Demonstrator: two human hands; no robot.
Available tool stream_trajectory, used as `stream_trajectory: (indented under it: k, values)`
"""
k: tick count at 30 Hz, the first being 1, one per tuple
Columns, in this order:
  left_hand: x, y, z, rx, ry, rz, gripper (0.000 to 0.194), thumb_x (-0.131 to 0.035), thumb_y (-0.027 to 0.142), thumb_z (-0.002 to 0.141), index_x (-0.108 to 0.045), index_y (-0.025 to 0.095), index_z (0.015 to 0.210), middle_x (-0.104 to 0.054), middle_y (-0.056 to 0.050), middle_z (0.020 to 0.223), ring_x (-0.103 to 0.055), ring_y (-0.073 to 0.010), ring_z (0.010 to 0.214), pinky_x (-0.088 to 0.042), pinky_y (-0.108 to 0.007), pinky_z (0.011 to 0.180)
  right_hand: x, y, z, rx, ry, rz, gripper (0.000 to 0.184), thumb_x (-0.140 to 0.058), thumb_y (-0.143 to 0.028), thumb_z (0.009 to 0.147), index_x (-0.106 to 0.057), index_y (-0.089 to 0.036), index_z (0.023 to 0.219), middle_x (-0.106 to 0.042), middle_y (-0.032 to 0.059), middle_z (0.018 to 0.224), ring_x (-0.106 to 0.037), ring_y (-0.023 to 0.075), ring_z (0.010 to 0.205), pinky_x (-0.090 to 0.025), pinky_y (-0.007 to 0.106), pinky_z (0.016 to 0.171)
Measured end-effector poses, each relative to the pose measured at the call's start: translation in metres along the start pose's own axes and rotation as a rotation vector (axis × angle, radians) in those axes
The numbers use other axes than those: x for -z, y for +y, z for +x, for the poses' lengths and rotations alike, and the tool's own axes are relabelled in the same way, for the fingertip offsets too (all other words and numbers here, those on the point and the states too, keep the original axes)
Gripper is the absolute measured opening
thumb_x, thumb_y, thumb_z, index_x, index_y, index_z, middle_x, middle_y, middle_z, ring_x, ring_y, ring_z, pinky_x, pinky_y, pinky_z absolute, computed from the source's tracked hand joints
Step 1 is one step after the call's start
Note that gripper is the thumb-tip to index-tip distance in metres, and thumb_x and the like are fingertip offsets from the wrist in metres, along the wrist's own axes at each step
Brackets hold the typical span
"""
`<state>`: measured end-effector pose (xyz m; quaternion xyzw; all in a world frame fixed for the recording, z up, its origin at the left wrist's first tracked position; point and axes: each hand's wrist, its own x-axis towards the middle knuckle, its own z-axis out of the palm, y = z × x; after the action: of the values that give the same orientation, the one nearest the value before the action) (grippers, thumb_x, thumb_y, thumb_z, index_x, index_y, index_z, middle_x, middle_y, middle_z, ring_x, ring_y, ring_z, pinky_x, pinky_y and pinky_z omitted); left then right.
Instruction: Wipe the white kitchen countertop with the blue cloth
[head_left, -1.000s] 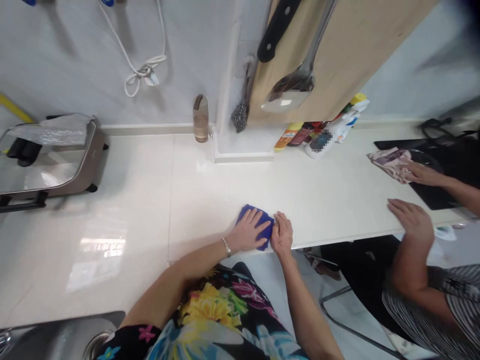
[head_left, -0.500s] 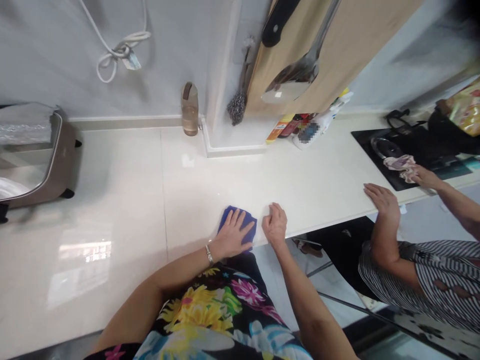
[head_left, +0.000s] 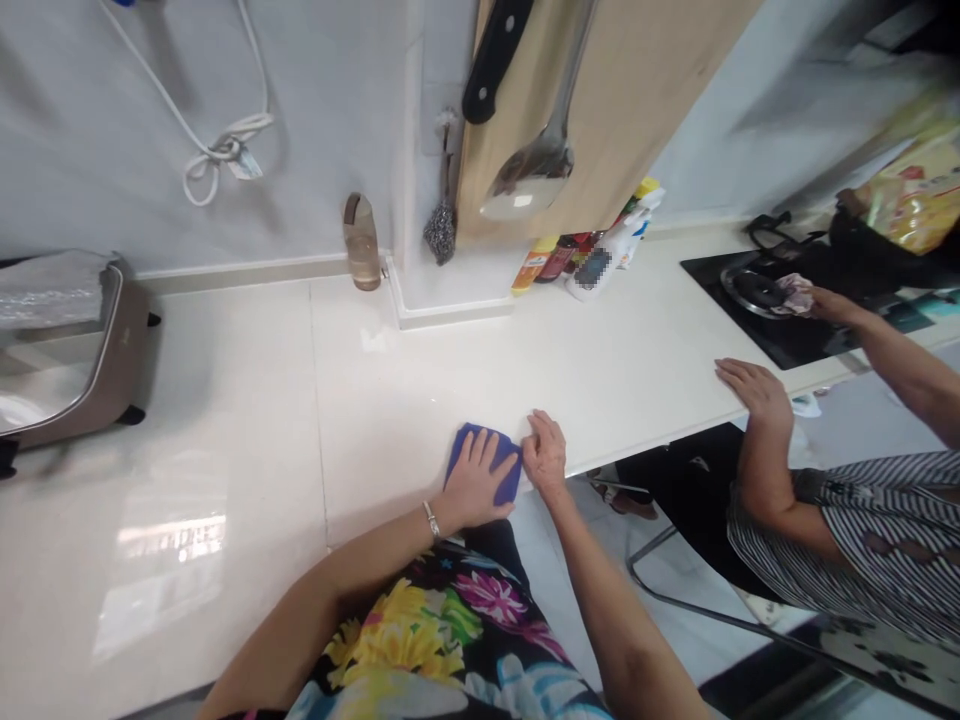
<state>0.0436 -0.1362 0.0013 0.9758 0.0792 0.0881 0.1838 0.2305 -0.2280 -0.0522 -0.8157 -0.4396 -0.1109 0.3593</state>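
Observation:
A folded blue cloth point(head_left: 469, 443) lies on the white countertop point(head_left: 300, 400) near its front edge. My left hand point(head_left: 476, 485) presses flat on the cloth with fingers spread. My right hand point(head_left: 546, 455) rests at the cloth's right edge, fingers curled and touching it; whether it pinches the cloth I cannot tell.
A co-worker in a striped top stands at right, one hand point(head_left: 754, 388) flat on the counter, the other wiping the black hob point(head_left: 780, 335) with a rag point(head_left: 793, 293). Bottles point(head_left: 592, 262) stand at the wall. A brown appliance point(head_left: 67, 350) sits far left. A chopping board point(head_left: 600, 90), ladle and knife hang above.
My hands and the blue cloth stay together near the counter edge, with small shifts. The co-worker's rag hand has moved further onto the hob. The camera view has swung right.

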Motion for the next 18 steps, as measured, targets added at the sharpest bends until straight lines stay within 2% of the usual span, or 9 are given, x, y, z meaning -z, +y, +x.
stream_trajectory:
  k: [4,9,15,18]
  values:
    - [0.014,-0.007,-0.020,-0.116,-0.060,0.053,0.086,-0.073,0.048,0.080,-0.039,0.022,0.154,-0.024,-0.019,0.165,-0.019,-0.0430,0.152,-0.008,-0.062,0.123,-0.002,-0.002,-0.001,0.007,0.051,-0.022,0.039,-0.041,-0.014,0.088,-0.060,-0.017,0.122,-0.063,0.0140,0.132,-0.053,0.0251,0.131,-0.042,0.056,0.115]
    - [0.045,-0.035,-0.061,-0.208,-0.130,0.046,0.080,-0.073,0.044,0.081,-0.041,0.025,0.152,-0.024,-0.017,0.166,-0.021,-0.0403,0.152,-0.012,-0.060,0.124,-0.003,-0.001,-0.003,0.006,0.047,-0.012,0.039,-0.041,-0.014,0.091,-0.060,-0.017,0.125,-0.063,0.0138,0.135,-0.053,0.0239,0.133,-0.041,0.057,0.117]
    - [0.082,-0.077,-0.136,-0.216,-0.207,0.037,0.087,-0.076,0.038,0.079,-0.037,0.028,0.155,-0.022,-0.015,0.167,-0.019,-0.0391,0.153,-0.016,-0.062,0.124,0.000,0.003,-0.006,0.004,0.025,-0.019,0.038,-0.041,-0.016,0.094,-0.060,-0.017,0.127,-0.062,0.0143,0.137,-0.051,0.0231,0.135,-0.039,0.055,0.119]
    - [0.097,-0.097,-0.180,-0.193,-0.174,0.054,0.084,-0.073,0.030,0.080,-0.037,0.029,0.156,-0.022,-0.013,0.167,-0.022,-0.0381,0.153,-0.020,-0.063,0.123,0.001,0.001,-0.008,0.006,0.005,-0.041,0.039,-0.040,-0.018,0.095,-0.058,-0.017,0.130,-0.060,0.0147,0.139,-0.050,0.0237,0.137,-0.039,0.056,0.118]
